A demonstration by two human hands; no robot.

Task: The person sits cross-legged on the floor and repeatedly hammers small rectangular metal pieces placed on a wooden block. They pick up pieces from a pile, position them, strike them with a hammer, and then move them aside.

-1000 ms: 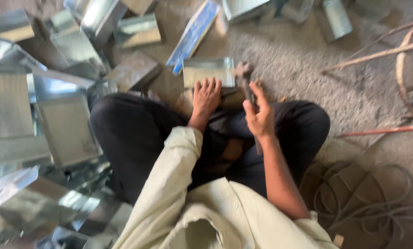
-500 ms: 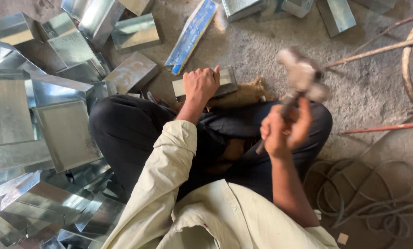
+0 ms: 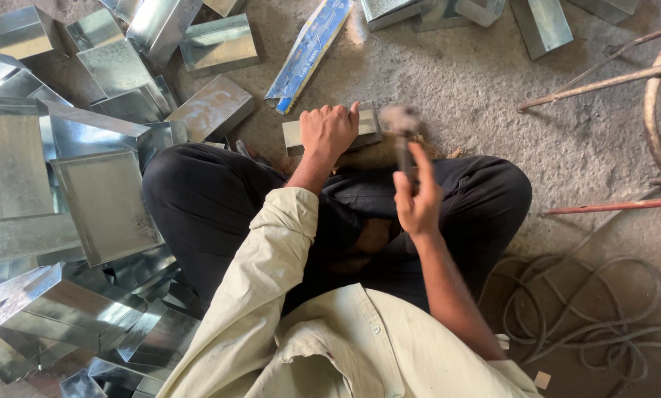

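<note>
I sit cross-legged on a concrete floor. My left hand (image 3: 330,131) presses down on a small folded sheet-metal box (image 3: 368,125) that rests on a wooden block in front of my legs. In my right hand (image 3: 417,199) is the handle of a hammer (image 3: 401,127); its head is blurred and down at the box's right end. The left arm wears a cream long sleeve, while the right forearm is bare.
Several shiny sheet-metal boxes (image 3: 102,199) are piled to my left and more lie along the top edge. A blue flat strip (image 3: 308,51) lies ahead. Thin rusty rods (image 3: 603,77) lie at right, and coiled cable (image 3: 581,324) lower right.
The hammer was raised to the right half a second ago and has now swung down onto the box. My left hand has stayed on the box.
</note>
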